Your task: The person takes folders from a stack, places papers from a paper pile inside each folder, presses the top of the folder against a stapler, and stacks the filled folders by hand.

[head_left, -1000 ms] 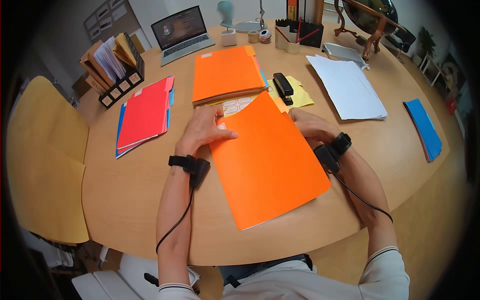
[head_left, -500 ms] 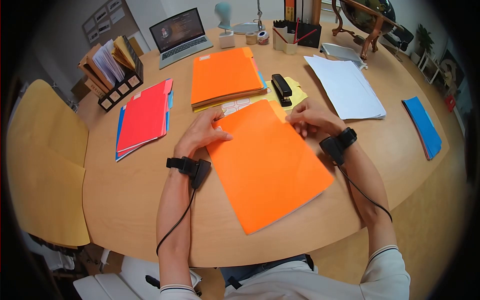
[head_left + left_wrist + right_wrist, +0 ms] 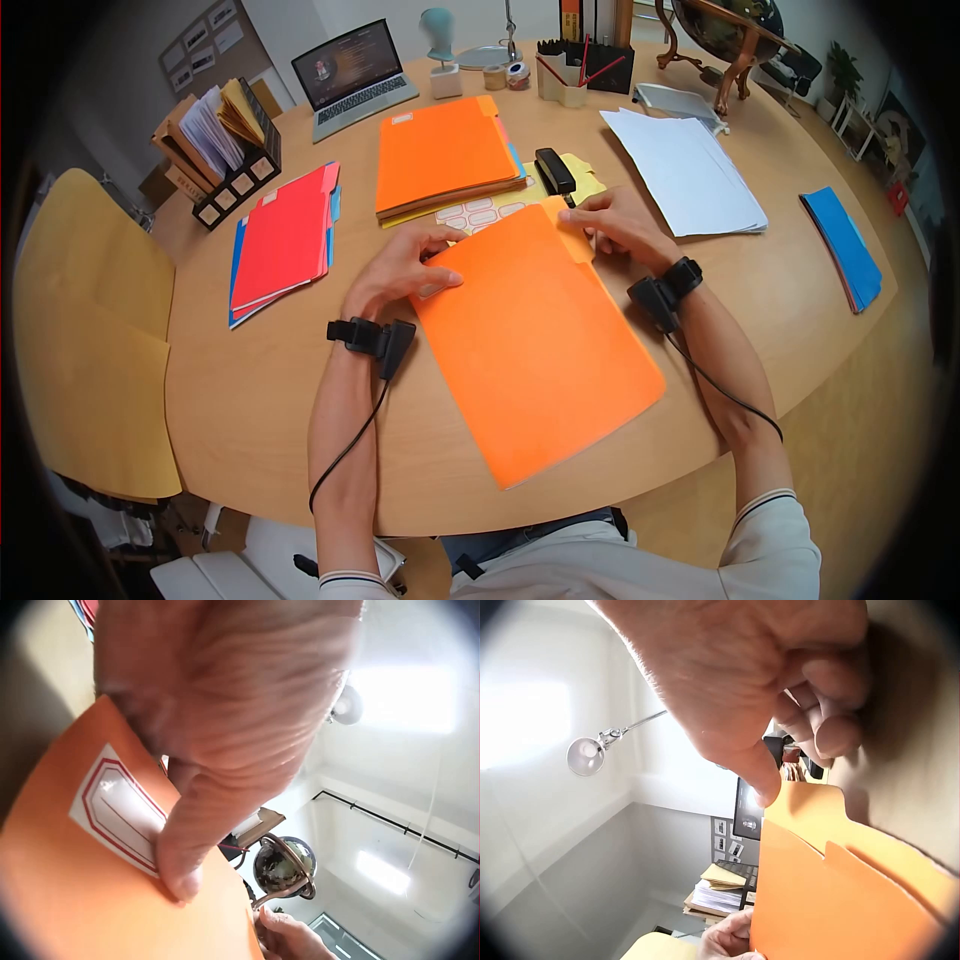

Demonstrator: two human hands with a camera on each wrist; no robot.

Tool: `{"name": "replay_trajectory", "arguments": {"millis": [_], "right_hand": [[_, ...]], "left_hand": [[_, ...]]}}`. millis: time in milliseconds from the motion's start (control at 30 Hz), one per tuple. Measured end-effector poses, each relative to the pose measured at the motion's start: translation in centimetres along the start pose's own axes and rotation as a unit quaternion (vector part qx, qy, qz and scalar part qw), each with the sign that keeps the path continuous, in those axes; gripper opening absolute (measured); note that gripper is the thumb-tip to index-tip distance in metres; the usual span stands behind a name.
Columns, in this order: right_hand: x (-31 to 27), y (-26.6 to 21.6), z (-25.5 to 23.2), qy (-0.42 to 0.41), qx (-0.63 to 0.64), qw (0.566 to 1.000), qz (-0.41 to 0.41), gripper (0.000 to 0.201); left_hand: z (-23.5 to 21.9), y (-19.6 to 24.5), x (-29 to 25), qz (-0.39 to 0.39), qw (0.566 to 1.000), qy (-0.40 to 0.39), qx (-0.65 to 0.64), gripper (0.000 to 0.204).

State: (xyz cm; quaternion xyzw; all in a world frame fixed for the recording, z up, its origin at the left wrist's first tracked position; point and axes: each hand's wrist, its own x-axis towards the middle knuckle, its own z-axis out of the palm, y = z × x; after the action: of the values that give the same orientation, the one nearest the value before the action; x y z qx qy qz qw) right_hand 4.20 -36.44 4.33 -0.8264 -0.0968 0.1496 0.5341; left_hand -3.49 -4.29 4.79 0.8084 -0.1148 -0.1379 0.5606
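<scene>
An orange file folder [image 3: 540, 350] is tilted between both hands over the near part of the table. My left hand [image 3: 398, 268] grips its upper left corner, the thumb lying on top beside a red-bordered white label [image 3: 124, 814]. At the top right, my right hand [image 3: 628, 228] pinches the folder's tab [image 3: 804, 804] with the thumb on the near face; the other fingers curl behind. In the right wrist view a second tab edge shows behind the front cover. Just beyond the folder lies a sheet of red-bordered labels [image 3: 478, 214].
Behind are a stack of orange folders [image 3: 440, 150], a black stapler [image 3: 554, 172] and a yellow folder [image 3: 592, 178]. Red folders [image 3: 285, 240] lie left, white papers [image 3: 690, 175] and a blue folder [image 3: 842, 248] right. A laptop [image 3: 355, 75] and pen holder [image 3: 562, 80] stand farther back.
My right hand has come out from behind the folder's right side and now pinches the tab at its top. The folder's lower edge has shifted slightly toward me; the left hand keeps its corner.
</scene>
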Motion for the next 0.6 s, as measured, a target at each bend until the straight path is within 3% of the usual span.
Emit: {"name": "replay_trajectory", "arguments": {"millis": [133,233,267,300,400,467,533,600], "right_hand": [[0.2,0.1,-0.1,-0.029,-0.051,0.998,-0.010,0.037],[1.0,1.2,-0.6,-0.020,0.000,1.000,0.020,0.039],[1.2,1.5,-0.8,-0.019,0.001,1.000,0.020,0.039],[1.3,1.8,-0.9,-0.004,0.001,1.000,0.025,0.039],[1.5,2.2,-0.9,0.028,0.002,0.999,0.017,0.039],[1.6,2.2,-0.5,0.045,0.003,0.999,0.005,0.038],[1.7,2.1,-0.1,0.128,-0.024,0.991,0.005,0.035],[1.8,2.0,-0.3,0.136,-0.028,0.990,0.009,0.032]], "left_hand": [[0.9,-0.3,0.8,0.033,0.999,0.002,0.038,0.052],[1.1,-0.8,1.3,0.034,0.994,0.028,0.104,0.049],[1.0,-1.1,1.4,0.039,0.993,0.076,0.077,0.047],[0.9,-1.4,1.4,0.044,0.990,0.123,0.049,0.046],[0.0,-2.3,1.6,0.045,0.985,0.165,0.003,0.041],[-0.4,-2.7,1.6,0.037,0.985,0.166,-0.009,0.040],[-0.6,-3.0,1.7,0.029,0.985,0.167,-0.021,0.038],[-0.7,-3.4,1.8,0.023,0.986,0.165,-0.007,0.033]]}}
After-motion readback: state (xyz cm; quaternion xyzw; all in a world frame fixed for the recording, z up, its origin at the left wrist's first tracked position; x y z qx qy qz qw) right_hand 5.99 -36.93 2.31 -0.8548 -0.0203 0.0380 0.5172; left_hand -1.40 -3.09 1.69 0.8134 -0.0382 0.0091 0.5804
